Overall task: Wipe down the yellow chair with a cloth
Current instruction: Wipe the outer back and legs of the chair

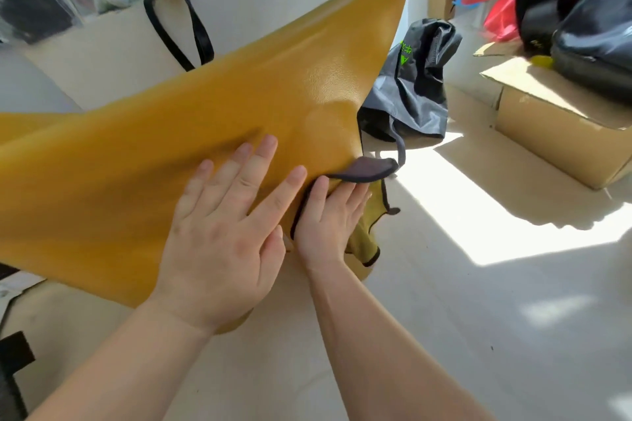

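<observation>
1. Mid-wipe on the yellow chair (191, 133): broad curved shell filling the left and centre of view, tipped toward the camera, its lower edge near the floor (444, 318).
2. Left hand (225, 236) laid flat on the shell, fingers (263, 154) spread and straight, gripping nothing; judged to be steadying the chair.
3. Right hand (328, 219) just beside the left, almost touching it, pressing the cloth (367, 169) against the shell's right edge; fingers together and flattened onto the cloth, pinning it rather than pinching it.
4. Cloth yellow with dark trim, one grey corner folded up past the fingertips, the rest draped down over the chair's edge below the palm.
5. Well apart to the right: a dark bag (413, 85) on the floor and a cardboard box (564, 120) in the sunlight, neither in the way.
6. Probably working the rim now, with the large face to the left possibly not yet done; cannot tell how much is already clean.
7. Next move likely calls for keeping pressure on the cloth, sweeping it along the edge or leftward across the face, and shifting the bracing hand out of its path.
</observation>
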Demonstrator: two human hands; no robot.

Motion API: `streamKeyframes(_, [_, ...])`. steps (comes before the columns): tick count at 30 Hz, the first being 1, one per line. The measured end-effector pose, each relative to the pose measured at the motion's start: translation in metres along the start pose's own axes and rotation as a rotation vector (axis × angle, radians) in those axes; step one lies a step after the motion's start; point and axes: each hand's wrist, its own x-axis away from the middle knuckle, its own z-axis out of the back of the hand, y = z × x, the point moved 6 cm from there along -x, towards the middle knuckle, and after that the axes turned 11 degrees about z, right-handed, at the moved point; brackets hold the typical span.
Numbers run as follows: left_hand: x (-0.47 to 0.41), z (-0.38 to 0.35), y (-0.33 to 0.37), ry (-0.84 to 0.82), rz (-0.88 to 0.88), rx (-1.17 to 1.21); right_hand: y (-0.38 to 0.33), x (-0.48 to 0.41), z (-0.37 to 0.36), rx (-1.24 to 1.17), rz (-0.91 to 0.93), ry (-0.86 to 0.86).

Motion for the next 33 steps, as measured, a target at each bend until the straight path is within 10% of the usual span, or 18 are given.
streamKeyframes(6, [0.009,-0.001,-0.007,0.086,0.224,0.225,-0.043,0.001,0.023,0.049,0.181,0.082])
streamKeyframes(12, [0.019,-0.057,-0.001,-0.199,0.805,0.753,-0.046,-0.004,0.053,0.102,0.338,0.153])
streamKeyframes(16, [0.037,-0.092,0.018,-0.52,0.853,1.129,-0.047,0.008,0.062,0.105,0.363,0.111])
streamKeyframes(33, [0.105,-0.129,-0.027,-0.702,1.117,1.458,0.054,0.05,0.047,-0.074,-0.36,-0.565])
